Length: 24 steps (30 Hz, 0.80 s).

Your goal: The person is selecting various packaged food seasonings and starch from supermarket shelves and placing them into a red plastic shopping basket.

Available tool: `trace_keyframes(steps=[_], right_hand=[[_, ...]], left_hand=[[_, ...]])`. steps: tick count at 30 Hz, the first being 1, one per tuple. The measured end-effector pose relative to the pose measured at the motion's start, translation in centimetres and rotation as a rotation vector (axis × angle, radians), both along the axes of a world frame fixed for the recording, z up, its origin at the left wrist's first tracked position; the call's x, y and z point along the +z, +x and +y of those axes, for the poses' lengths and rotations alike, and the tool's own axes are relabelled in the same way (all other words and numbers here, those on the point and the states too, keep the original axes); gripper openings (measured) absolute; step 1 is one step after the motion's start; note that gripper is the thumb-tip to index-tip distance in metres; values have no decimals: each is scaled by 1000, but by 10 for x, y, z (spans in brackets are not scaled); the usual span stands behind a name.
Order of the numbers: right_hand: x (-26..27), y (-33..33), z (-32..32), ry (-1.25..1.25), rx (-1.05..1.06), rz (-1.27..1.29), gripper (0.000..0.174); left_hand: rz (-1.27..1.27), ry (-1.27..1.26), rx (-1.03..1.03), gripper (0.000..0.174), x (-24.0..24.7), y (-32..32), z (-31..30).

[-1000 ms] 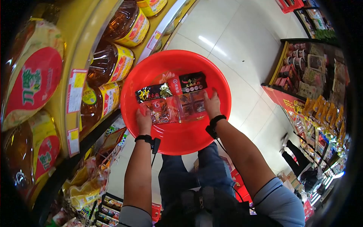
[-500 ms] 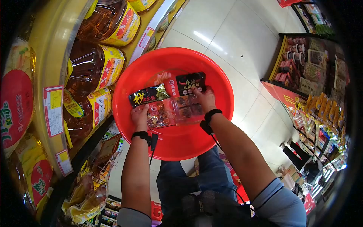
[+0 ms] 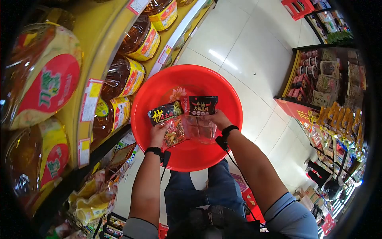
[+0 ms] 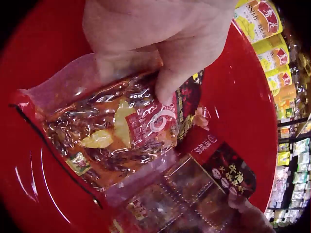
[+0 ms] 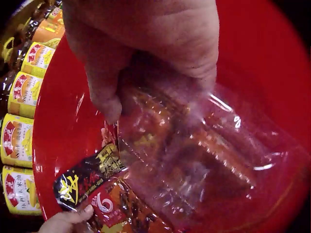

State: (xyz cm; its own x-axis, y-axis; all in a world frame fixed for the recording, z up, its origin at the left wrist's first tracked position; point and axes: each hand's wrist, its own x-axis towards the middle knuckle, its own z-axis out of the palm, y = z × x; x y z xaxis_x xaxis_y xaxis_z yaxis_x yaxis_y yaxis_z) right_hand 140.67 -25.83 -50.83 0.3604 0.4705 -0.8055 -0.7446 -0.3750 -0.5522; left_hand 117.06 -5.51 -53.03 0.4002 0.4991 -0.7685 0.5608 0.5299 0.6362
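The left hand (image 3: 158,135) grips the left packet (image 3: 175,133) by its side edge, thumb laid over the see-through front, fingers behind. The right hand (image 3: 219,119) pinches the right packet (image 3: 201,129) near its black top, the thumb on the face; the grip is narrow, with only the packet's thickness between. Both packets are within the rim of a red basin (image 3: 195,160), side by side near the middle and meeting along their inner edges. Whether they lie on the bottom or are lifted off it, I cannot tell.

Condition of packets: the left one has a black top and dark red-brown contents, a large figure 6 on its front, and sits tilted; the right one stands straighter and shows its contents divided into blocks. A printed flower (image 3: 178,94) marks the basin floor just beyond them.

Each wrist carries a black strap. The basin is in front of the person's jeans (image 3: 225,183) — its support is hidden. To the left, a yellow shelf (image 3: 89,28) bears large oil bottles (image 3: 133,77) and price tags (image 3: 90,99). To the right, across the pale tiled floor (image 3: 246,91), is a rack (image 3: 324,75) of packaged goods.
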Motion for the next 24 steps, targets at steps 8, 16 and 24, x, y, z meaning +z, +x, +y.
trace_keyframes(steps=[8,16,24], right_hand=[[111,6,-42,309,144,-8,43],[274,53,-169,530,328,-268,43],[350,-69,-139,441,1120,-504,43]], left_hand=[[-207,-26,39,29,144,-11,-21],[-296,315,-90,40,255,-41,-177],[-94,614,304,48,297,-244,-279]])
